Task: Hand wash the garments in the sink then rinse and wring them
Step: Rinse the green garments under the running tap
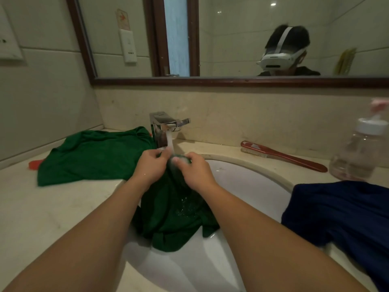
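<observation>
**Green garment held under the running tap**

Over the white sink (242, 186), a wet green garment (172, 218) hangs with its lower folds resting in the basin. Both hands bunch its top edge: the left hand (150, 167) and the right hand (195, 171) each pinch the fabric with curled fingers, right where the water (170, 142) falls from the tap (162, 125). A navy garment (341, 218) lies on the counter (42, 207) to the right, another green cloth (94, 157) to the left. Farther back lie a red brush (282, 155) and a clear soap bottle (357, 152).
</observation>
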`<state>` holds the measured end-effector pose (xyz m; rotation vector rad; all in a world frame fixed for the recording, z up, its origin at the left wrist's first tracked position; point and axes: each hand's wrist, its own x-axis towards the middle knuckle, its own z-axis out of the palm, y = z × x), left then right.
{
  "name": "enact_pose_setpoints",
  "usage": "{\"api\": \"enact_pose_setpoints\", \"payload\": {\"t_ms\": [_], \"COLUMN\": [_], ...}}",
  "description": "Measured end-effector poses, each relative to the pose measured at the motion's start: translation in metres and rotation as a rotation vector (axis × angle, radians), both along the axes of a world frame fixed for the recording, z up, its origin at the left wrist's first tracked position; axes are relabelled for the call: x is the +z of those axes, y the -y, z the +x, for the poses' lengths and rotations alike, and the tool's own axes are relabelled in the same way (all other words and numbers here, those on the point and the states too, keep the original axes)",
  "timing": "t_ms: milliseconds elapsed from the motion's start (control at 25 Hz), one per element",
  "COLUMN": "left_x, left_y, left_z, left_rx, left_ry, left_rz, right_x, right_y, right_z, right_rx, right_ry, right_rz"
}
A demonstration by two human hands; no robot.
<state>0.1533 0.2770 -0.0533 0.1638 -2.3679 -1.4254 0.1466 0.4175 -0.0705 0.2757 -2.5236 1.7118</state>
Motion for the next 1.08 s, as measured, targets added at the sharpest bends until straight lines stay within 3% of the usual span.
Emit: {"api": "enact_pose_setpoints", "payload": {"t_ms": [120,320,440,600,760,840,920,1040,1080], "left_x": [0.002,0.007,0.008,0.006,0.007,0.008,0.009,0.002,-0.001], "left_y": [-0.003,-0.001,-0.004,-0.016,-0.018,-0.016,-0.013,-0.004,-0.001], "left_z": [-0.008,-0.003,0.012,0.032,0.02,0.011,0.005,-0.008,-0.01], "left_rx": [-0.022,-0.042,0.006,0.14,0.015,-0.11,-0.185,-0.127,-0.072], "left_ry": [0.088,0.069,0.084,0.071,0.194,0.232,0.216,0.022,-0.037], "left_rz": [0.074,0.211,0.264,0.436,0.753,0.854,0.69,0.031,-0.099], "right_x": [-0.003,-0.003,0.001,0.017,0.013,0.004,-0.002,0.0,0.005], "right_y": [0.0,-0.002,0.0,0.011,0.038,0.041,0.037,0.028,0.024], "right_z": [-0.006,-0.012,-0.001,0.02,0.027,0.013,0.0,-0.011,-0.011], "right_rx": [-0.009,-0.039,-0.074,-0.301,-0.042,-0.026,-0.075,-0.106,-0.088], "right_ry": [-0.019,-0.019,-0.052,-0.206,-0.041,0.029,0.056,0.086,0.112], "right_rz": [-0.003,-0.059,0.04,0.308,0.015,-0.042,-0.085,-0.152,-0.154]}}
